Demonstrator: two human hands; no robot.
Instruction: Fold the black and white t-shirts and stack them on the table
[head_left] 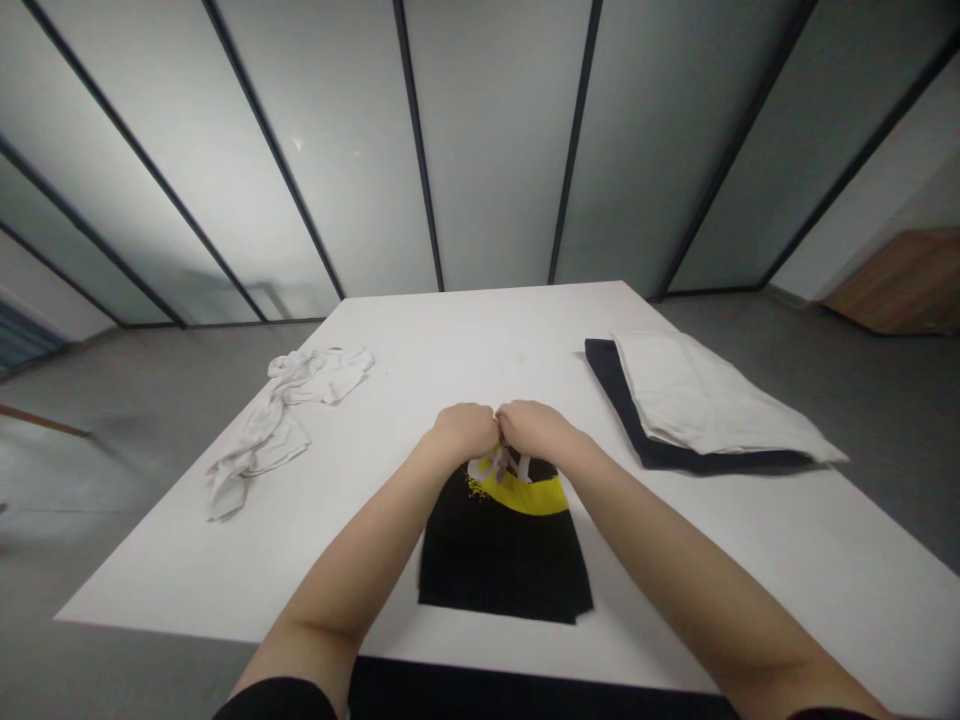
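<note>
A black folded garment with a yellow print [506, 550] lies flat in front of me on the white table [480, 350]. My left hand [466, 430] and my right hand [536, 428] meet at its far end, knuckles nearly touching. Both are closed, with fingers curled down onto the cloth there. Below the knuckles, white and yellow bits of fabric or cord show between the hands; their exact form is blurred. The hands hide most of the garment's far edge, so I cannot tell what kind of garment it is.
On the left side of the table lies a crumpled white garment [289, 405]. To the right, a folded white cloth [705, 395] rests on a folded black cloth [652, 455], near the table's right edge. Frosted glass panels [495, 140] stand behind the table.
</note>
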